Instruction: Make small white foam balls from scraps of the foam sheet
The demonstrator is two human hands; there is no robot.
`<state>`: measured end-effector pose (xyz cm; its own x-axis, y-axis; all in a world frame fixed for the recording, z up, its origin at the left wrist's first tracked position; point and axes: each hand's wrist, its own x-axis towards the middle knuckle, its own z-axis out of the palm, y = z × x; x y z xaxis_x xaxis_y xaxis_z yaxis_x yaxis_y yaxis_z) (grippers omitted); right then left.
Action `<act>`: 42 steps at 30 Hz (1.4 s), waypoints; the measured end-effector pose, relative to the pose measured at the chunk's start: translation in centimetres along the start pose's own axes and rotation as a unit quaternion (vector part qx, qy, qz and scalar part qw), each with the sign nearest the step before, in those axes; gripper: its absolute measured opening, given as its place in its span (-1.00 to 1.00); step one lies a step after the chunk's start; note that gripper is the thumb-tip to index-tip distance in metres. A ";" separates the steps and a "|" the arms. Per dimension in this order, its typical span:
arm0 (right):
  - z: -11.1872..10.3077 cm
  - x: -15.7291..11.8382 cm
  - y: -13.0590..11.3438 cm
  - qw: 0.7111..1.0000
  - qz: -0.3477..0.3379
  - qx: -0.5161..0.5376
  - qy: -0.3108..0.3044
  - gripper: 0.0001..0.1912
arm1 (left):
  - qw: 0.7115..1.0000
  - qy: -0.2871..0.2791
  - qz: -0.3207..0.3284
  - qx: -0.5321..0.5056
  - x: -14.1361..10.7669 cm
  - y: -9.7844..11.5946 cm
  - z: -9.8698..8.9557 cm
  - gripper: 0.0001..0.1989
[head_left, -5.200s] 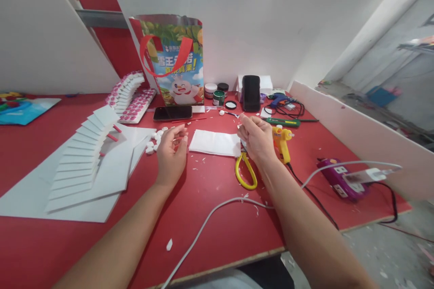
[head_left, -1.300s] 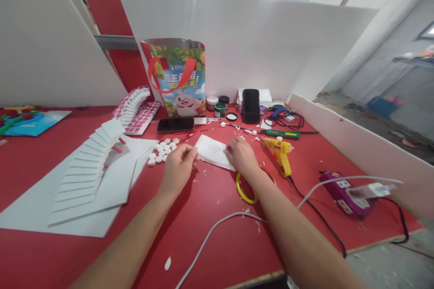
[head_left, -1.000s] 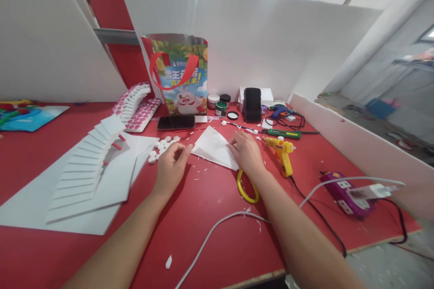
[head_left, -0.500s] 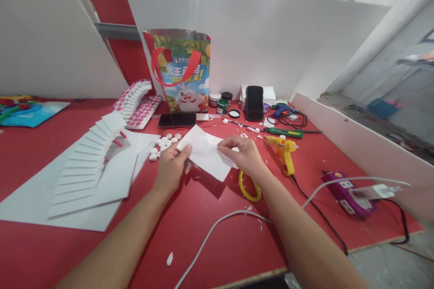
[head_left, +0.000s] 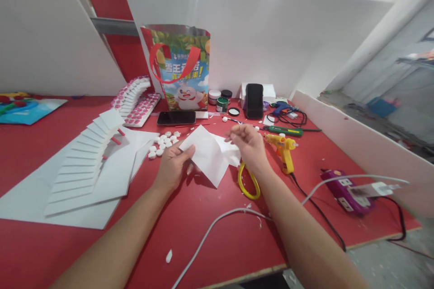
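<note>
My left hand (head_left: 172, 165) pinches the left corner of a white sheet of paper (head_left: 205, 156) between thumb and fingers, above the red table. A crease or bent edge runs down the sheet's right side, with another white paper part (head_left: 229, 151) behind it; whether the two are joined I cannot tell. My right hand (head_left: 249, 146) hovers at this right part, its fingers curled and the thumb close to the index finger. What those fingertips hold, if anything, is too small to make out. Under the right wrist lies a yellow ring-shaped band (head_left: 241, 185).
Left are fanned white strips (head_left: 81, 158) on white boards (head_left: 84, 216), beside white round pieces (head_left: 162, 144). Behind stand a printed bag (head_left: 186, 67), a phone (head_left: 176, 118) and jars (head_left: 222, 104). At right lie a yellow glue gun (head_left: 283, 146), a purple box (head_left: 346, 192) and a white cable (head_left: 217, 226).
My right hand has drawn its fingertips up and slightly right from the sheet's surface. The sheet has turned a little, and a white part now shows behind its right edge.
</note>
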<state>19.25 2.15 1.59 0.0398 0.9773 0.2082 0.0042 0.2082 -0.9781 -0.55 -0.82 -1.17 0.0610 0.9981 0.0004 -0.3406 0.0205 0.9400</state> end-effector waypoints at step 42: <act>-0.9 -0.6 -2.0 0.935 0.286 0.014 -0.211 -0.59 | 0.997 -0.040 0.029 0.059 -0.8 0.7 -0.3 -0.87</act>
<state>20.15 1.10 3.45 -0.3696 0.8572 -0.3587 0.0754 -0.3571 -0.9310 -1.09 -1.56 -0.65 0.1206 0.9896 0.0788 -0.2325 -0.0490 0.9714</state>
